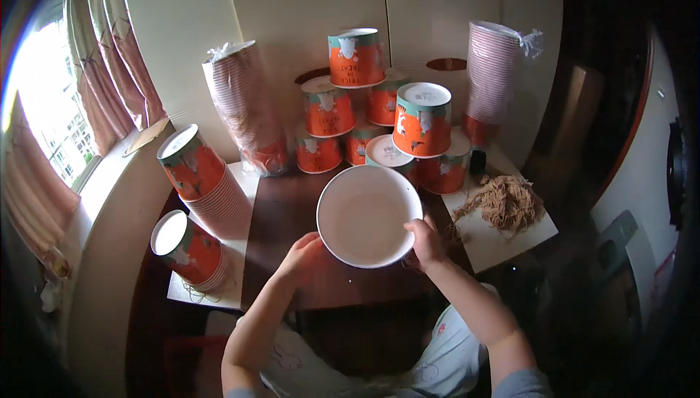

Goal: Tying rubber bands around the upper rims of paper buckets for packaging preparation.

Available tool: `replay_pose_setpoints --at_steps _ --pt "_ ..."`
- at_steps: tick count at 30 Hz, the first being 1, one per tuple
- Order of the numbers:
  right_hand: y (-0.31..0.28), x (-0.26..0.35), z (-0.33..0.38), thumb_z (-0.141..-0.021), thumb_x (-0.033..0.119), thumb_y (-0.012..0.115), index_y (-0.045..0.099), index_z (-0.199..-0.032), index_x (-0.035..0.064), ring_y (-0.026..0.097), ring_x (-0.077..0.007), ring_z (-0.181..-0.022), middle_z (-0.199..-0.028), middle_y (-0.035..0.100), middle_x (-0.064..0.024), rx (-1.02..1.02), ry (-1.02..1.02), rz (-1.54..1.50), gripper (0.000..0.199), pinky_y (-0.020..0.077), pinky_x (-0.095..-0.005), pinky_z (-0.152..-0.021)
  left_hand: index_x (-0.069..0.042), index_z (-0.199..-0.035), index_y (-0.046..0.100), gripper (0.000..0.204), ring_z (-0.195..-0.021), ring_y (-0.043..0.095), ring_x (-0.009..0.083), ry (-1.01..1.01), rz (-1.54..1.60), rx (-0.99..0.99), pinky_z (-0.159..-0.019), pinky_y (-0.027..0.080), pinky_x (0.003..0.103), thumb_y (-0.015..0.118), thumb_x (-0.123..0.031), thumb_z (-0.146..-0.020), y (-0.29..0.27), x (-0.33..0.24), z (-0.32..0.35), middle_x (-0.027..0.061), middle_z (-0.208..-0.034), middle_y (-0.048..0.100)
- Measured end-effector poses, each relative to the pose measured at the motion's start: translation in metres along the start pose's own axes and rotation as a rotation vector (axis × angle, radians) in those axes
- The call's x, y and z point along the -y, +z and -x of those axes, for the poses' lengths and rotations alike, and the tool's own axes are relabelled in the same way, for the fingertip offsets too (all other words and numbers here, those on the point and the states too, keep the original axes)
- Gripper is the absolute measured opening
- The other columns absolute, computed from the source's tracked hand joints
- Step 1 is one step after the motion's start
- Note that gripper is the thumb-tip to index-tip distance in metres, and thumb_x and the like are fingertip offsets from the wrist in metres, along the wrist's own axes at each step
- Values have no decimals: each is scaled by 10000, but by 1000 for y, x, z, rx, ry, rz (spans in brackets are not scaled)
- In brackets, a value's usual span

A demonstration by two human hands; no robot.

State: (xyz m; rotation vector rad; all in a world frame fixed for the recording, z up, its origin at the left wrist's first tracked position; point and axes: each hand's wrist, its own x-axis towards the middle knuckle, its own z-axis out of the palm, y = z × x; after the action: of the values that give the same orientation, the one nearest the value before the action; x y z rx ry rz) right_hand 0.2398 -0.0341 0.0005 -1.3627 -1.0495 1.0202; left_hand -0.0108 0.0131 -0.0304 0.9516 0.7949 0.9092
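A paper bucket point(368, 216) is tilted with its round mouth toward me, showing a plain white inside. My right hand point(426, 243) grips its right rim, the thumb over the edge and the fingers behind. At the lower left side of the bucket, my left hand point(300, 254) is closed against the outer wall, its fingertips partly hidden. Just beyond stand upturned orange and green paper buckets, piled up. Among them are a top bucket point(356, 63) and a nearer raised bucket point(421, 125). A lower bucket point(389, 151) is partly covered by the held one.
Tall wrapped bucket stacks rise at back left point(237, 92) and back right point(490, 70). Two nested stacks, one farther point(204, 186) and one nearer point(191, 252), stand on the left. Tangled brown cord point(510, 203) lies on a white board point(503, 248) at right. A dark table point(273, 216) lies between.
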Motion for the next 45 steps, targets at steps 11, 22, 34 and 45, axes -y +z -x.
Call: replay_pose_setpoints --at_steps 11,22,34,45 --pt "19 9 15 -809 127 379 233 -1283 -27 269 -292 -1205 -1287 273 -193 21 -810 177 519 206 -359 -1005 13 -927 535 164 -721 525 95 397 -377 -198 -669 435 238 537 -112 -821 28 1 17 31 -812 580" --pt "-23 -38 -43 -742 207 547 615 -856 69 574 -286 -852 -910 594 -126 373 -409 997 191 468 -371 -708 50 -700 537 163 -491 477 101 307 -965 -432 -462 390 288 503 -109 -680 -28 -23 16 121 -511 488" --pt "-4 -65 -58 -772 262 516 609 -895 78 543 -256 -948 -1012 563 -127 525 -253 1595 240 457 -401 -751 25 -730 547 188 -563 570 309 252 -1127 -357 -532 441 350 502 -155 -701 -3 -33 29 185 -593 539" --pt "-76 95 -80 -833 130 472 488 -829 114 486 -59 -666 -760 556 -7 38 -399 -134 23 355 -179 -565 16 -727 540 300 -523 589 267 147 -1031 -288 -499 466 354 477 -264 -812 9 -36 36 165 -576 563"
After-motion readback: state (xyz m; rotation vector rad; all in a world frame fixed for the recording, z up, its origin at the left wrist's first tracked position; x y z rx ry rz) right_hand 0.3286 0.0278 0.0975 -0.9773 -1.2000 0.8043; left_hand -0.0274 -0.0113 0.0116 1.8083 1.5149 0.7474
